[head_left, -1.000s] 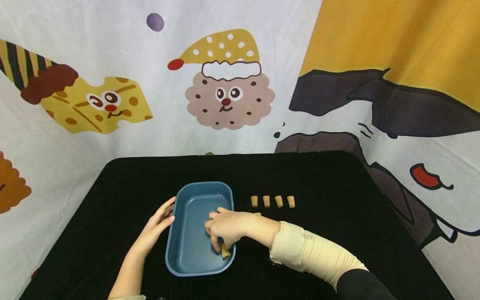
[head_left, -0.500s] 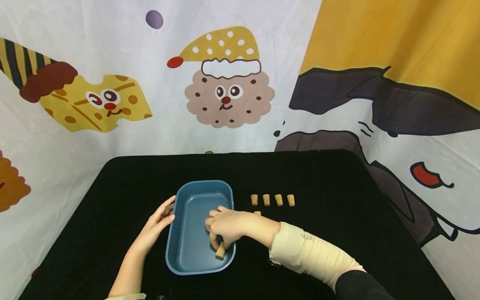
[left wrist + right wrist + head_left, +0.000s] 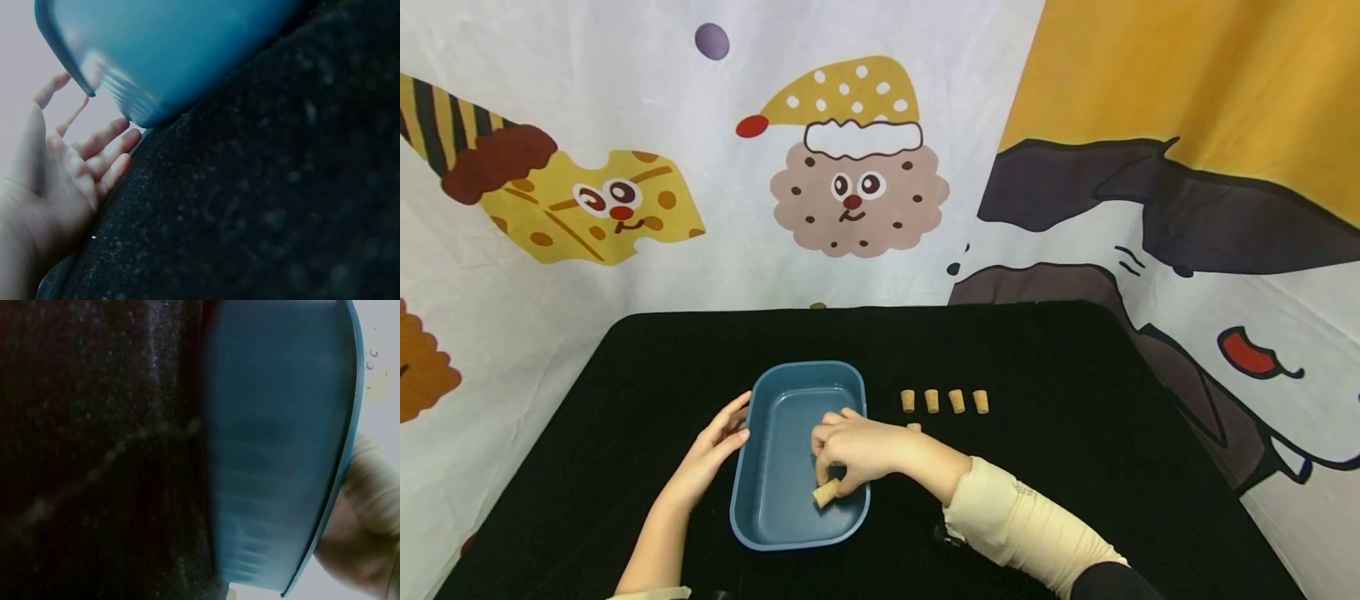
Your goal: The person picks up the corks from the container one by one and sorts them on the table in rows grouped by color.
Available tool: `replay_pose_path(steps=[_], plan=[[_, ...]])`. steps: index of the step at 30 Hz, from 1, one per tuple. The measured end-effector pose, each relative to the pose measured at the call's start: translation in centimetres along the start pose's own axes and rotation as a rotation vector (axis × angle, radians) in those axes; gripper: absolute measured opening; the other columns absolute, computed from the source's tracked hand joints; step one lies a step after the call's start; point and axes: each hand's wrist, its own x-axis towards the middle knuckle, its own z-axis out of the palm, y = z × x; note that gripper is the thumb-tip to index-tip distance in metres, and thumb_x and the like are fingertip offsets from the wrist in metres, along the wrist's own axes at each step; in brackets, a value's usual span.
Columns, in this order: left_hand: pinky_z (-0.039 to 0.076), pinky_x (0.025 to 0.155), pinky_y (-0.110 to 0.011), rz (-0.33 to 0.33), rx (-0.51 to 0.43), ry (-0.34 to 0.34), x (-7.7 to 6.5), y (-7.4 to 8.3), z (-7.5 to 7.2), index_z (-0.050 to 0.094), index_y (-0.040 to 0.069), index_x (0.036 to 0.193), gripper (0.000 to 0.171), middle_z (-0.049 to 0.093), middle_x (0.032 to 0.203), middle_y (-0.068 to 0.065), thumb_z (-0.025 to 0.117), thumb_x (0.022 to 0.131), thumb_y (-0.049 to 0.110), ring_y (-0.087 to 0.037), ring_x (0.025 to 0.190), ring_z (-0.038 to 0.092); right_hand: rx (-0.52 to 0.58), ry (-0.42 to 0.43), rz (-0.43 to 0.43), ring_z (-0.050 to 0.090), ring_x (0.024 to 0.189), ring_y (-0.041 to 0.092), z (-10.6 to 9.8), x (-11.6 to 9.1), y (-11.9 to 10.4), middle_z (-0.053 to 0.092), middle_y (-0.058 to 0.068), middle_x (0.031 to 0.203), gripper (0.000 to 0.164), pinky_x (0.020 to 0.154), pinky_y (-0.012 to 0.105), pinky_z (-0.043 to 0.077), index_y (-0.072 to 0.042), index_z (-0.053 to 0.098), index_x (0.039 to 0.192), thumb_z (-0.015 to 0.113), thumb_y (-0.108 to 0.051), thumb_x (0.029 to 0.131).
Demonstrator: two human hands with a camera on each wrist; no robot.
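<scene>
A blue rectangular bin (image 3: 778,475) lies in the middle of the dark table. My left hand (image 3: 709,454) rests on its left side with extended fingers. The left wrist view shows those fingers (image 3: 103,140) spread at the bin's end (image 3: 169,50). Over the bin's right half, my right hand (image 3: 859,450) pinches a tan cork (image 3: 826,493) between thumb and finger, tilted near the bin floor. From the right wrist, the bin's outer wall (image 3: 275,437) hides the cork and most fingers; part of the right hand (image 3: 369,531) shows beyond the rim.
Several corks (image 3: 932,402) stand in a row on the black tabletop (image 3: 1060,467), right of the bin. One more cork (image 3: 914,427) is mostly hidden behind my right forearm. A printed cloth (image 3: 722,200) hangs behind the table.
The cork at my right fingers has shifted left within the bin, its lower end swinging leftward. The right hand has lifted and turned slightly. My left hand and the bin stay put.
</scene>
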Motion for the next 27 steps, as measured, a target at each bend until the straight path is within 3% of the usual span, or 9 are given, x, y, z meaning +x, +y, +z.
replay_pose_path(steps=[8,18,27], plan=[[0.039,0.096,-0.041,0.02,0.004,-0.014,-0.1,0.2,-0.1,0.027,0.014,0.151,0.054,0.038,0.145,-0.023,0.046,0.101,0.018,-0.025,0.125,0.045,0.058,0.12,0.042,0.038,0.103,0.005,0.6,-0.4,0.2,0.049,-0.013,0.107,0.02,0.086,0.021,0.03,-0.031,0.072,0.098,0.076,-0.037,0.079],[0.036,0.098,-0.052,0.013,0.0,0.0,0.0,0.1,0.0,0.028,0.015,0.151,0.054,0.038,0.145,-0.021,0.048,0.101,0.018,-0.036,0.128,0.041,0.107,0.331,0.086,0.04,0.106,0.01,0.9,-1.2,-0.2,0.049,-0.011,0.107,0.018,0.091,0.023,0.029,-0.027,0.074,0.094,0.077,-0.035,0.078],[0.035,0.098,-0.058,0.008,-0.016,-0.006,0.0,0.1,0.1,0.026,0.014,0.152,0.056,0.036,0.146,-0.023,0.047,0.101,0.017,-0.041,0.129,0.038,0.133,0.463,0.135,0.039,0.101,0.009,0.6,-2.3,-0.7,0.05,-0.01,0.107,0.016,0.092,0.031,0.031,-0.025,0.074,0.092,0.077,-0.032,0.078]])
